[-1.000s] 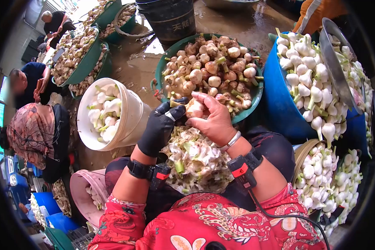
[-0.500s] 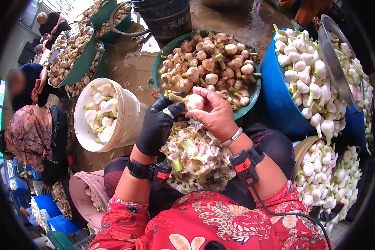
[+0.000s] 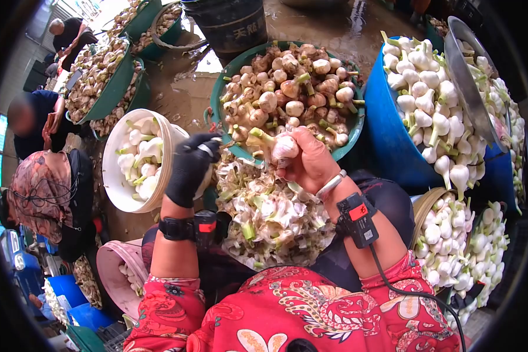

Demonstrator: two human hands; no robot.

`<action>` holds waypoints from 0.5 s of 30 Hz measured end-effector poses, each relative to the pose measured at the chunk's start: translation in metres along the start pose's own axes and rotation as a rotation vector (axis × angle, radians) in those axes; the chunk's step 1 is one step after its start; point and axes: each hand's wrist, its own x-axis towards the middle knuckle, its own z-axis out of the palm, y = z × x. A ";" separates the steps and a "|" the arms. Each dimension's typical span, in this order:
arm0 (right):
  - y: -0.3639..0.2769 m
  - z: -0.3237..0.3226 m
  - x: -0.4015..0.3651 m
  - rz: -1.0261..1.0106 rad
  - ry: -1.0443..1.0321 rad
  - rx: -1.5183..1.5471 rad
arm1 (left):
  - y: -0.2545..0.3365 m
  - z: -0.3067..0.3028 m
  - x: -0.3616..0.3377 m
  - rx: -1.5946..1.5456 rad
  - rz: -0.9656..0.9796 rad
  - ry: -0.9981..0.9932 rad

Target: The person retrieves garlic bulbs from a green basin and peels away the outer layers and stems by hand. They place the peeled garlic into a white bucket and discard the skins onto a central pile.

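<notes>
My right hand (image 3: pixel 311 161) is closed around a garlic bulb (image 3: pixel 284 148), whose cut greenish stem points left. Some loose skin hangs below that bulb. Off to the left, apart from the bulb, my left hand (image 3: pixel 189 167) wears a black glove and has its fingers curled in; a whitish band or piece shows at the fingers, and what they hold is hidden. Beneath both hands lies a heap of peeled garlic skins (image 3: pixel 273 220) in my lap. Just beyond them stands a green basin (image 3: pixel 216 97) full of unpeeled garlic bulbs (image 3: pixel 293 108).
A white bucket (image 3: pixel 169 152) of peeled garlic stands at left, above a pink bucket (image 3: pixel 114 258). At right are a blue tub (image 3: pixel 381 126) heaped with white bulbs and a metal basin (image 3: pixel 472 82). A black bucket (image 3: pixel 226 29) stands behind. Another person (image 3: pixel 47 170) sits at far left.
My left hand has moved left, away from the garlic bulb. My right hand now holds the bulb alone, slightly lower and further right, with its stem still on the left.
</notes>
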 end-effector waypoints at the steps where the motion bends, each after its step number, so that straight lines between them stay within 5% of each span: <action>1: -0.002 -0.001 0.002 0.011 -0.046 0.023 | -0.010 0.004 -0.003 0.156 -0.096 -0.137; 4: 0.000 0.001 0.006 -0.024 0.000 -0.042 | -0.014 0.029 -0.015 0.174 -0.077 -0.272; 6: 0.007 0.005 0.005 -0.053 -0.024 -0.108 | 0.000 0.047 -0.022 -0.457 -0.110 -0.237; 9: 0.006 0.017 -0.002 -0.106 0.000 -0.305 | 0.010 0.046 -0.020 -0.594 -0.149 -0.336; 11: 0.004 0.020 0.000 -0.135 -0.043 -0.352 | 0.014 0.046 -0.020 -0.587 -0.149 -0.342; 15: 0.007 0.018 0.000 -0.206 -0.080 -0.334 | -0.004 0.040 -0.017 -0.139 0.171 -0.330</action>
